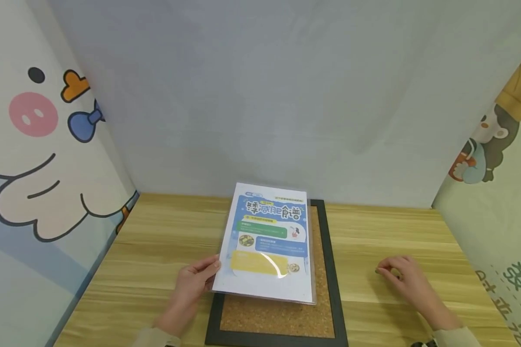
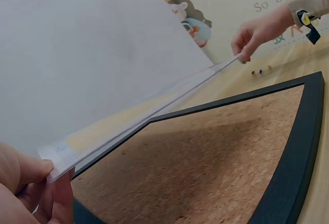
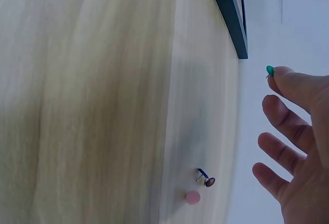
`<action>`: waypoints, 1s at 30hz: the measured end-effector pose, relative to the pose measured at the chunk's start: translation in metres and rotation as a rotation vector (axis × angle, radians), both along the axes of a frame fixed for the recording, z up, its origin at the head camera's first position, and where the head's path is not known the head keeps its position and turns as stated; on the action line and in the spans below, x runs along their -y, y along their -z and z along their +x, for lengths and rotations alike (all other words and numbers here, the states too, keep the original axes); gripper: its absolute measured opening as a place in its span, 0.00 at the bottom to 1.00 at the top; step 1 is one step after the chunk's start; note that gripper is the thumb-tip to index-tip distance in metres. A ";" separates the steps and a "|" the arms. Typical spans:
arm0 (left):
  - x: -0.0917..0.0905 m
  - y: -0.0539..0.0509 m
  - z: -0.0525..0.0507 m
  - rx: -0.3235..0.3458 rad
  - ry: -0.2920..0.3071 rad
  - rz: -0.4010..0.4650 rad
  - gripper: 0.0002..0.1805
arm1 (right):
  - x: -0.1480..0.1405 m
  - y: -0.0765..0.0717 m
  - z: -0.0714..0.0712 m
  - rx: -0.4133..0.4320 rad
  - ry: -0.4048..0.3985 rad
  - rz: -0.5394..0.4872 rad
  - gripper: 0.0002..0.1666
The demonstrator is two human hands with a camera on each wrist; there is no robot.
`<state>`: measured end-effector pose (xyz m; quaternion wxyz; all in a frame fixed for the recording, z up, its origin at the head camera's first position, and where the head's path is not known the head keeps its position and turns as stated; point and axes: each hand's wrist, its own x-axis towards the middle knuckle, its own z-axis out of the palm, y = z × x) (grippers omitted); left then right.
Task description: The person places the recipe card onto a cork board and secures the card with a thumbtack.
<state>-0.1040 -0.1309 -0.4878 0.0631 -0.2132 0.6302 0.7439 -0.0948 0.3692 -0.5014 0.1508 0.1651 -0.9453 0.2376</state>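
My left hand (image 1: 191,284) pinches the lower left edge of a printed sheet (image 1: 267,246) in a clear plastic sleeve, thumb on top. The sheet has blue, green and yellow panels with Chinese lettering. It is held raised and tilted over a cork board (image 1: 278,320) with a black frame, hiding much of the cork. To the right of the board, my right hand (image 1: 405,277) is above the table, apart from the sheet. Between its thumb and index finger is a green thumbtack (image 3: 270,70), while the other fingers are spread.
Below my right hand lie a pink thumbtack (image 3: 193,197), a brownish one (image 3: 209,182) and a blue one (image 3: 203,173) on the wood-grain table (image 1: 156,231). A plain pale backdrop (image 1: 265,96) stands behind the table, with cartoon-printed cloths on both sides.
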 end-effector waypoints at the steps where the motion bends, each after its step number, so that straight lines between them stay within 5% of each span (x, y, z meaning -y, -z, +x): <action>1: -0.003 0.001 0.000 0.000 0.002 -0.001 0.12 | 0.001 0.000 0.000 0.009 0.002 0.001 0.11; 24: -0.026 0.018 0.007 0.084 0.068 -0.024 0.17 | 0.006 0.006 -0.001 -0.010 0.011 -0.010 0.15; 30: -0.025 0.020 0.007 0.067 0.099 -0.121 0.17 | 0.008 0.005 0.000 0.005 0.017 -0.010 0.14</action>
